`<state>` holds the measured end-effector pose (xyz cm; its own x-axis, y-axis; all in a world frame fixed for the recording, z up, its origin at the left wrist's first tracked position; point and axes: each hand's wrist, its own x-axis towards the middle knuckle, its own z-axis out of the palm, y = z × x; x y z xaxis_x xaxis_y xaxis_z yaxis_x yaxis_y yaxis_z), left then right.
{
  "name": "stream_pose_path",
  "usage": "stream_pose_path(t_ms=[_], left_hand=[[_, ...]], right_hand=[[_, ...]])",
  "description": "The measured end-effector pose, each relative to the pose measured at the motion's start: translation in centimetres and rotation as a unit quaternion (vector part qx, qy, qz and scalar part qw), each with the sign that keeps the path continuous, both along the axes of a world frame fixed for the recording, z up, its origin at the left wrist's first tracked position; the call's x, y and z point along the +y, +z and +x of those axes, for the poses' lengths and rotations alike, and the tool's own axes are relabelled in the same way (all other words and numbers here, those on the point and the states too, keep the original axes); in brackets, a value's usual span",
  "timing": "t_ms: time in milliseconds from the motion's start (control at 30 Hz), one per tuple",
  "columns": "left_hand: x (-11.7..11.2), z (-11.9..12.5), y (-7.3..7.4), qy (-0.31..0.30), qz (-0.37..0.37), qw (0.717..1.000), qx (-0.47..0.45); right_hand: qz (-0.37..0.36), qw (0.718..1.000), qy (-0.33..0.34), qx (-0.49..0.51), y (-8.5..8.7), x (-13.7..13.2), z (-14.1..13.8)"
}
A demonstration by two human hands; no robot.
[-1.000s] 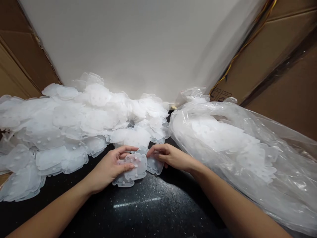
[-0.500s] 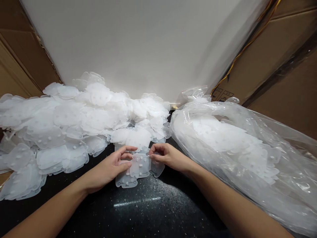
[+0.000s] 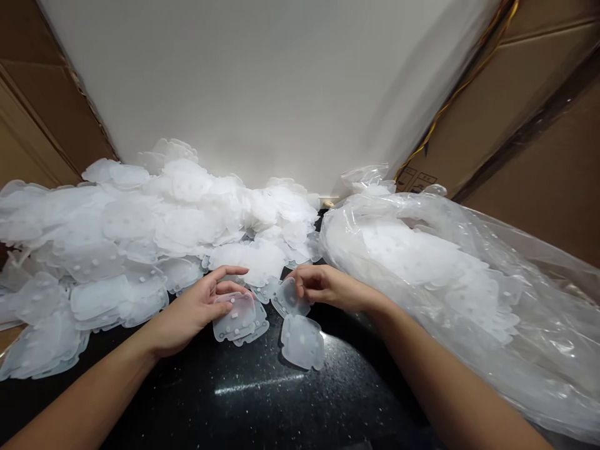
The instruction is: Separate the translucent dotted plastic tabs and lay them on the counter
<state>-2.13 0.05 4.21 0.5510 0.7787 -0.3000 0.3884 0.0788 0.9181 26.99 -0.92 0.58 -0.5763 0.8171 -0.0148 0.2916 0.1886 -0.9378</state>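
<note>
Head view, looking down onto a black speckled table [image 3: 262, 400].

Left hand [image 3: 197, 309] at centre left, palm turned inward. Grip narrow, thumb pressed on the near edge of a small stack of pads [image 3: 237, 317], translucent white with small raised studs. Index finger stretched out above the stack and clear of it. Stack tilted slightly, its lower edge at or just above the table surface; contact with the table not discernible.

Right hand [image 3: 328, 289] at centre right, fingers curled. Grip narrow, pinching a single pad [image 3: 288, 299] of the same kind by its right edge. Single pad raised and tilted, just beside the stack and apart from it.

Loose pad [image 3: 303, 340] lying flat on the table, below the single pad and just right of the stack, touched by neither hand.

Heap of pads [image 3: 140, 231] spread across the left and rear of the table, reaching back to the white wall [image 3: 257, 94]; front edge just beyond the fingertips of both hands.

Clear plastic bag [image 3: 515, 325] along the right side of the table, crumpled, filled with more white pads, just beside the right forearm.

Cardboard boxes [image 3: 539, 125] at the right of the wall and also at the far left. Yellow cable [image 3: 450, 100] running diagonally between the wall and the right-hand boxes.
</note>
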Motion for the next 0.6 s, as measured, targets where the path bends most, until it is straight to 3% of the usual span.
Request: stream_pose_path(t_ms=[133,300,467,600], left_hand=[[0.1,0.2,0.0,0.018,0.019,1.000,0.000],[0.3,0.5,-0.3,0.060,0.032,0.997,-0.019],[0.0,1.3,-0.6,0.099,0.060,0.993,-0.028],[-0.1,1.6,-0.8,0.095,0.063,0.993,-0.023]], right_hand=[[-0.065,0.996,-0.058,0.011,-0.6,0.2,-0.2],[-0.064,0.995,-0.074,-0.007,0.0,0.0,-0.3],[0.025,0.992,-0.029,-0.120,0.7,-0.9,-0.6],[0.094,0.981,-0.001,-0.172,0.7,-1.5,-1.3]])
